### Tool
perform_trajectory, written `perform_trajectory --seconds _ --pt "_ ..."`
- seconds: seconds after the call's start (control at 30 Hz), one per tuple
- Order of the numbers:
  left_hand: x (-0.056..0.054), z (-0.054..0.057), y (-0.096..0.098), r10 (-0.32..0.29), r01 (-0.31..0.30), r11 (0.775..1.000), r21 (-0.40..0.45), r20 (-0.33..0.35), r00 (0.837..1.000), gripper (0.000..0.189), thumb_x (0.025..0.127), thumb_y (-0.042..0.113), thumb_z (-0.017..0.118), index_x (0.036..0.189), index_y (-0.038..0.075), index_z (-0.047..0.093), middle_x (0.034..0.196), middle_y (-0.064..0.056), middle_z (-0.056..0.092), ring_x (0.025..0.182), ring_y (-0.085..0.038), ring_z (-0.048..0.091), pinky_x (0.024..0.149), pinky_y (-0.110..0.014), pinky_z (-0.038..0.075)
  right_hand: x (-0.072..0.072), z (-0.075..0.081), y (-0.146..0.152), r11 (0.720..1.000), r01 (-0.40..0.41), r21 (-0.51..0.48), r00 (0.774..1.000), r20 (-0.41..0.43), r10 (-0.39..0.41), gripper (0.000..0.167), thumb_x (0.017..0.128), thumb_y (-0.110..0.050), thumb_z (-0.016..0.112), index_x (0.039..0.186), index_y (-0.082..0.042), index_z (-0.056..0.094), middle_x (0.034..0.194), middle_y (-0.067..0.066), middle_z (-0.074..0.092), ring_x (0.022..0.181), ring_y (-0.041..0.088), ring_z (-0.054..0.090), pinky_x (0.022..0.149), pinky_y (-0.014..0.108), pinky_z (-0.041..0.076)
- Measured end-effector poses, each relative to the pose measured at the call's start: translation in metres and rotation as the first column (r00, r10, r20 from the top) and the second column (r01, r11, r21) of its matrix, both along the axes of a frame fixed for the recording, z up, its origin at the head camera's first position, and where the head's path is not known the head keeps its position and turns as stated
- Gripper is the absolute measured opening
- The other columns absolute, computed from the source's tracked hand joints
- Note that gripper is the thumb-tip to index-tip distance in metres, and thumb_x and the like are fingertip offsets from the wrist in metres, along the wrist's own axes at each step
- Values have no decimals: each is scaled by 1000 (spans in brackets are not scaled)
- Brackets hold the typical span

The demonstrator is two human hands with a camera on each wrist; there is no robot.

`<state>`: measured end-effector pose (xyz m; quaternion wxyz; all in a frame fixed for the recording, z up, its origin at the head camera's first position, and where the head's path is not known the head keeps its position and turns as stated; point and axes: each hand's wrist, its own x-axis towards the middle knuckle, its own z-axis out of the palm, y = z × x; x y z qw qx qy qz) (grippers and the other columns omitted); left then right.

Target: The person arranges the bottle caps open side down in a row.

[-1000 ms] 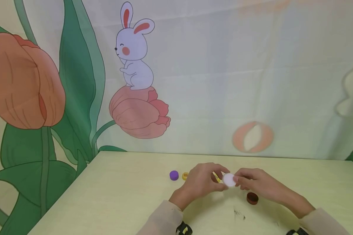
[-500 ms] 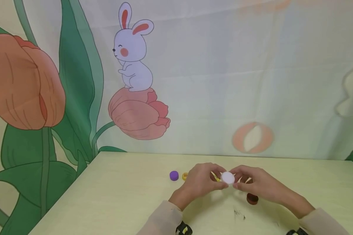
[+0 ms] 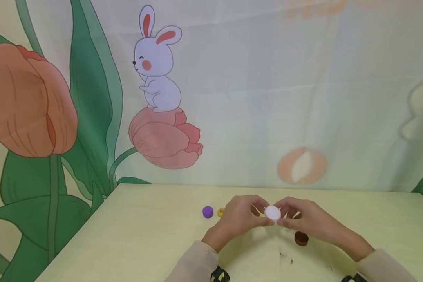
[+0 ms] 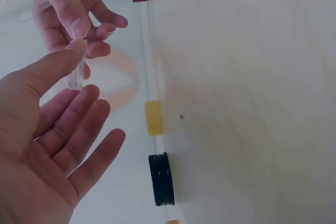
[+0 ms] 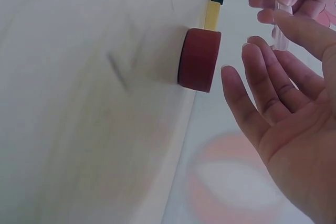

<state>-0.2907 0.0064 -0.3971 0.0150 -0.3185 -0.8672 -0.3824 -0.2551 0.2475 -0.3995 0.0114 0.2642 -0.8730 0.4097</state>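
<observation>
A white bottle cap [image 3: 272, 213], pale and ridged along its side, is held up between both hands above the table. My left hand [image 3: 241, 216] pinches its left edge between thumb and fingers. My right hand [image 3: 311, 220] pinches the opposite edge, its thumb close to the left thumb. In the left wrist view the white cap [image 4: 75, 80] stands edge-on at the left thumb tip. The right wrist view shows the same cap [image 5: 282, 32] at the right thumb, with the other right fingers spread loosely. A red-brown cap [image 3: 301, 239] sits on the table beneath my right hand.
A purple cap [image 3: 207, 212] and a yellow cap [image 3: 220, 212] stand on the table left of my left hand. A black screw cap [image 4: 161, 179] shows in the left wrist view. Dark marks [image 3: 285, 257] lie on the pale tabletop; a printed cloth [image 3: 232, 98] hangs behind.
My right thumb has moved down from the cap's right side to its lower edge, the fingers now at the upper edge. The white cap has shifted slightly left and up.
</observation>
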Motion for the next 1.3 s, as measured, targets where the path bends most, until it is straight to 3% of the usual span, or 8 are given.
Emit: perform_trajectory --seconds 0.33,0.57,0.7,1.03,1.3 --pt "-11 1 6 -30 30 1000 6 -21 999 28 87 31 91 108 15 82 94 12 76 91 -6 68 82 -21 52 0 4 1 1000 17 25 996 -91 -15 24 101 -26 76 123 -17 73 96 -10 72 85 11 65 81 32 56" --pt "-20 5 11 -23 24 1000 19 -5 1000 27 88 27 90 109 14 81 97 12 75 95 -9 68 84 -24 53 -7 10 0 994 106 -1 994 -33 -106 26 100 -26 78 123 -15 72 113 -3 72 93 18 66 79 35 56" --pt "-25 6 14 -20 19 1000 20 22 1000 25 88 26 90 108 14 81 95 13 75 96 -11 68 85 -25 53 -9 10 -1 990 139 -14 990 -7 -139 29 99 -25 79 123 -12 71 112 -1 71 93 21 66 79 36 56" --pt "-32 -2 13 -43 44 999 -20 73 996 24 88 24 90 109 15 82 96 10 75 99 -12 69 87 -26 52 -13 0 1 992 126 13 992 -4 -126 24 99 -27 79 117 -11 74 107 -3 72 93 20 66 78 38 55" --pt "-36 -4 19 -90 93 994 -56 63 994 21 87 18 90 105 12 81 93 10 75 88 -4 64 84 -25 52 -16 -7 6 992 120 45 993 -8 -120 22 97 -25 81 114 -14 75 100 -6 71 91 16 64 78 34 52"
